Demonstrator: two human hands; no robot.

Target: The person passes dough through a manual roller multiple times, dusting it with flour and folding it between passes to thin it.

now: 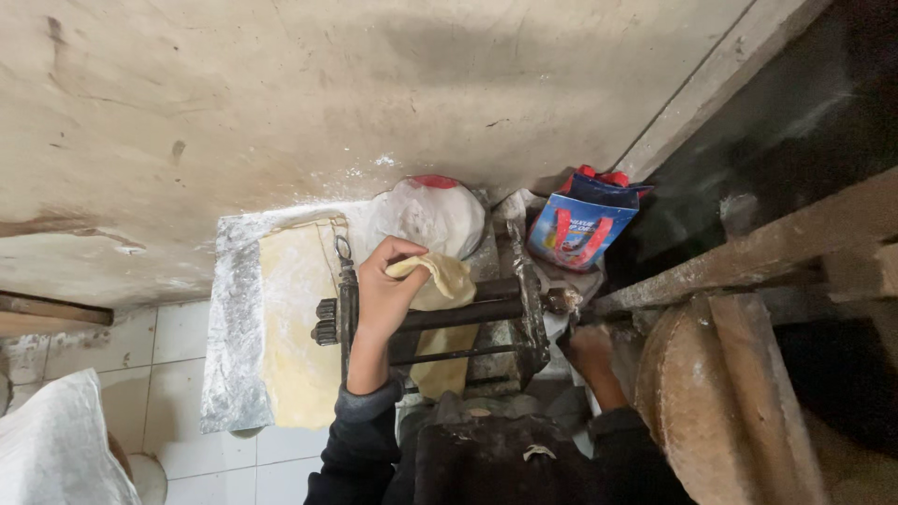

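One dough sheet (438,281) hangs over the top of one roller machine (430,323), pinched at its upper edge by the left hand (388,281), fingers clamped on it. The right hand (591,348) is at the machine's right side (its fingers too shadowed to tell). One long dough strip (295,318) lies on the floured tray (229,318), reaching its near edge. One flour bag (430,213) and one blue bag (580,224) crowd the wall behind.

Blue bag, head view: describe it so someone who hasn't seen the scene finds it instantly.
Start at the dark metal dough roller in the middle, where the left hand feeds a dough sheet. Look up and right of the roller, against the wall base: the small blue bag sits there. It is the only bright blue item, with red handles, beside a white flour-dusted sack.
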